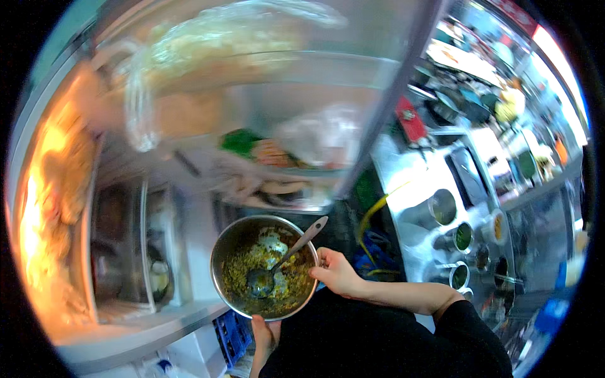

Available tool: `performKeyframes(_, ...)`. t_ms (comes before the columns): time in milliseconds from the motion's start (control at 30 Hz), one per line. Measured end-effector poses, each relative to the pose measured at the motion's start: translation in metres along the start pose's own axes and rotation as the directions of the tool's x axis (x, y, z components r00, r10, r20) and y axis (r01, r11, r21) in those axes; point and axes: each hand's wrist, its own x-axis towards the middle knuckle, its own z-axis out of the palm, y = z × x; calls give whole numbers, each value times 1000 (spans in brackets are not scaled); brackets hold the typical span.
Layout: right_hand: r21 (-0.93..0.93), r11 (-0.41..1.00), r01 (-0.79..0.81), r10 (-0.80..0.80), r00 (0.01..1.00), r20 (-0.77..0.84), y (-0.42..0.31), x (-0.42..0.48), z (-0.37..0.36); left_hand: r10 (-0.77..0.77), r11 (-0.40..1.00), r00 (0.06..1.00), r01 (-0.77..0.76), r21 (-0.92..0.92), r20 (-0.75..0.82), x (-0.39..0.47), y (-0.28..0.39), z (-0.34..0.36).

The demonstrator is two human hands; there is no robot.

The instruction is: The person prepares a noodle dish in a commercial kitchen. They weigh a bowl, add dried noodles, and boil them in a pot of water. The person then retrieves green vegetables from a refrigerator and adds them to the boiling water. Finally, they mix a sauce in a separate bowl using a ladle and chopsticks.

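Observation:
A round stainless-steel bowl [231, 302] holds a greenish-yellow chopped mixture, thinly spread over its inside. A ladle [302, 238] rests in it, its cup in the mixture and its handle leaning over the upper right rim. My right hand [338, 273] grips the bowl's right rim, the thumb on the near side. My left hand [265, 333] is at the bottom rim; its thumb shows there, and its other fingers are hidden beneath the bowl. The bowl is held up in front of an open refrigerator.
An open refrigerator door [373, 127] has shelves with bagged food and a green package [240, 142]. Inside the refrigerator, at left, stand containers [160, 279]. To the right is a metal counter [411, 217] with several metal cups and a red object [410, 119]. A blue crate [231, 338] stands below.

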Motion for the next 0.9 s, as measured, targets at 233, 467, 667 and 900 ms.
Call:
performKeyframes(233,296,955,1,145,869,-473,33,-118,-137,-275,744,914,6,668,298,9,-65,114)
performKeyframes(467,415,809,415,91,609,-788,52,-154,-235,-253,-416,614,-767,488,748,131,-116,264)
performKeyframes(667,412,707,575,59,533,-844,11,-36,-274,-76,-927,436,-363,98,897,329,-155,246)
performKeyframes(900,368,797,478,320,182,-930,30,114,-360,-226,-967,894,-159,-197,387,244,-175,324)
